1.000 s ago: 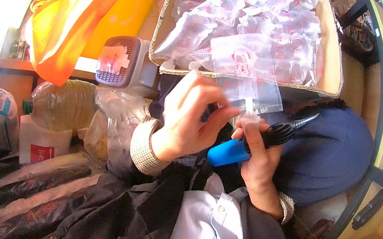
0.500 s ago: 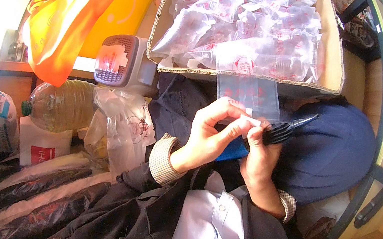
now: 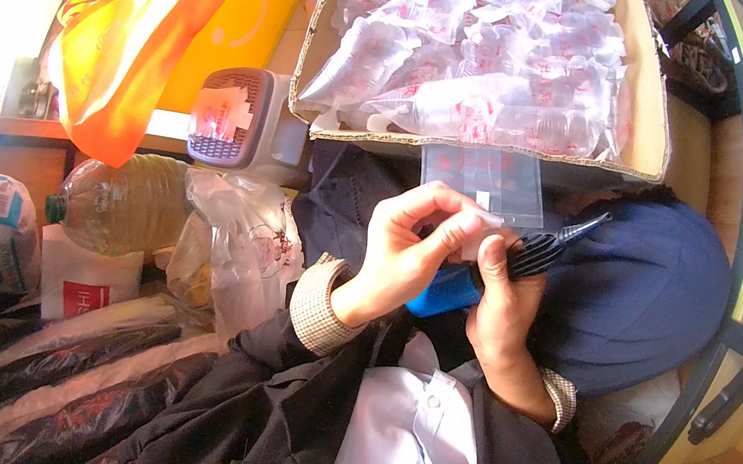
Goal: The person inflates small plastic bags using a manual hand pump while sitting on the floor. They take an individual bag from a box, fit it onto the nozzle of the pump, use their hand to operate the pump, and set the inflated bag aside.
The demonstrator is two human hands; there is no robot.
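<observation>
I have a small white piece between the 2 hands: my left hand pinches it, that grip nearly closed, while my right hand's grip is wrapped around a blue-and-black tool. Just beyond, a clear bag hangs at the near edge of a cardboard box full of clear packets.

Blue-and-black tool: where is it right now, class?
In the head view, the blue-and-black tool is just right of centre, in the right hand, below the cardboard box.
</observation>
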